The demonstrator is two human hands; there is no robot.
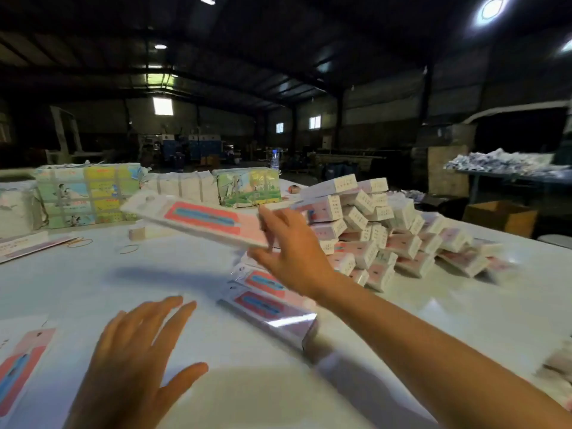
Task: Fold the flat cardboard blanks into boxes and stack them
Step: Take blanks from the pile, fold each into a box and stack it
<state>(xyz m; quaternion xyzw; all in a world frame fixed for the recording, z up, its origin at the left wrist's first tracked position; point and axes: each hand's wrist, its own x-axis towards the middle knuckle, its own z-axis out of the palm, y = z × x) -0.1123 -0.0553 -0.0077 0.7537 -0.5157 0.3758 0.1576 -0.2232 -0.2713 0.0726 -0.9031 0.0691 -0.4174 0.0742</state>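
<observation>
— What is lying at the far left of the white table?

— A flat blank is lying at the near left edge. Next to it, the left hand is hovering with fingers spread, grasping nothing.

— And the right hand?

— It is gripping one end of a pink folded box, holding it tilted in the air above the table. Flat blanks are lying under that forearm, and the pile of finished boxes is sitting just to the right.
</observation>
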